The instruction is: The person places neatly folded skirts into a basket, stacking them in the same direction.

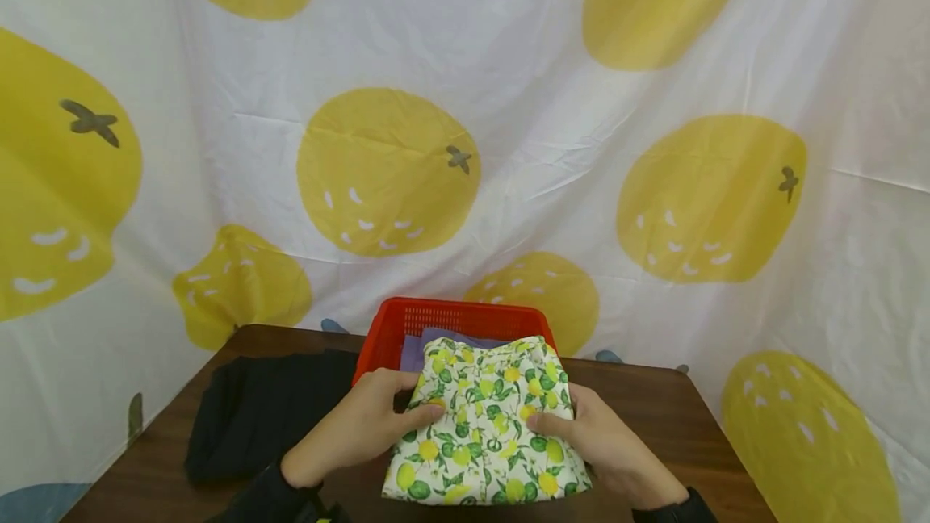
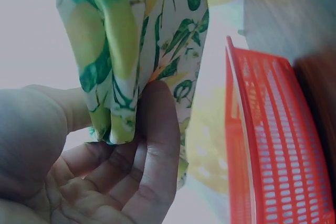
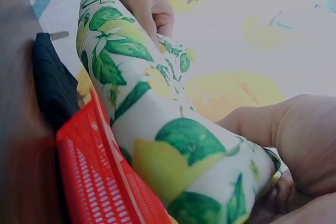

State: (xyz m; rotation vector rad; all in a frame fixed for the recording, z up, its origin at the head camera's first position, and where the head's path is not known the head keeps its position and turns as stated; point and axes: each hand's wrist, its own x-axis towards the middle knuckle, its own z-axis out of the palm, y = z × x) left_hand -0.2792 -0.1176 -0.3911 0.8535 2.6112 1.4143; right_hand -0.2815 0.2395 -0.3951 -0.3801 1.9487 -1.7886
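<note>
A white folded garment (image 1: 488, 426) printed with lemons and green leaves is held up above the table's near side, in front of a red basket. My left hand (image 1: 370, 418) pinches its left side, thumb on the face towards me and fingers behind. On the opposite side my right hand (image 1: 606, 434) grips it the same way. The left wrist view shows the garment's folded layers (image 2: 113, 61) between thumb and fingers. Seen from the right wrist, the printed cloth (image 3: 157, 108) stretches between both hands; some right fingers are hidden behind it.
The red plastic basket (image 1: 465, 311) stands at the table's back, with purple cloth (image 1: 412, 353) inside. A black folded cloth (image 1: 269, 410) lies left of it on the dark wooden table (image 1: 668, 410). A lemon-print curtain (image 1: 538, 184) hangs behind and around the sides.
</note>
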